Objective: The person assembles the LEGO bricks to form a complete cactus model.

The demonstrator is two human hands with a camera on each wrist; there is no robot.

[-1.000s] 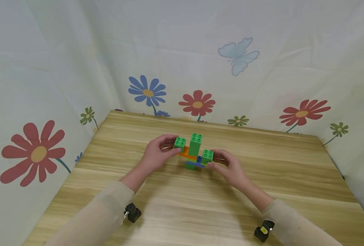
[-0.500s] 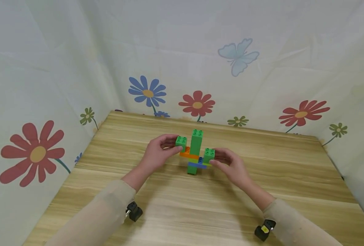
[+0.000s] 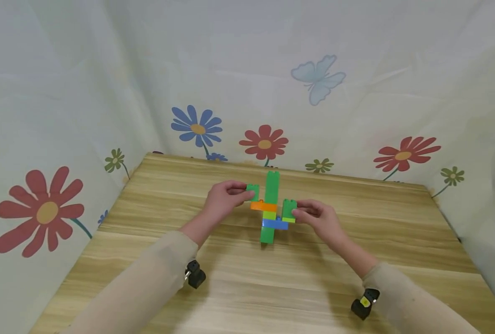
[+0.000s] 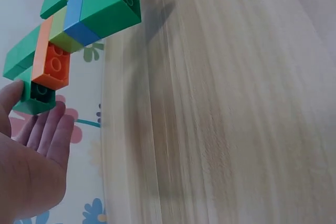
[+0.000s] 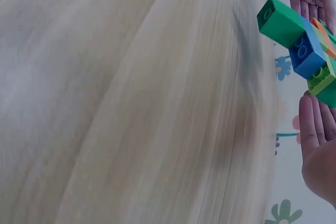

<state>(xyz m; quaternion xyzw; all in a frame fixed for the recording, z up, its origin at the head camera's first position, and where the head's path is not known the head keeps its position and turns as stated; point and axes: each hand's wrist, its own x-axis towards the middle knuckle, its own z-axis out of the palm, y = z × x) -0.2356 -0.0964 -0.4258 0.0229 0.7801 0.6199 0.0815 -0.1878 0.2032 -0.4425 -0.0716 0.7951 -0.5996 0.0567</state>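
A toy brick cactus (image 3: 269,215) is held up over the table by both hands. Its green column carries an orange brick (image 3: 261,205) jutting left and a blue brick (image 3: 276,224) jutting right. My left hand (image 3: 224,202) pinches the green side brick (image 4: 32,98) above the orange one between thumb and fingers. With thumb and fingers, my right hand (image 3: 320,221) pinches the green brick (image 3: 289,208) on the right arm, which has a thin lime piece (image 5: 321,79) under it. The left wrist view shows the hollow undersides of the bottom green brick (image 4: 111,6) and the orange brick.
The wood-grain table (image 3: 231,287) spreads beneath both forearms. A white curtain (image 3: 231,55) printed with flowers and a butterfly hangs along its back and sides. Small black cameras (image 3: 195,274) sit on both wrists.
The cactus has tilted, its base swinging toward me, so its front now shows and its stud tops are seen edge-on. Both hands have shifted slightly right along with it.
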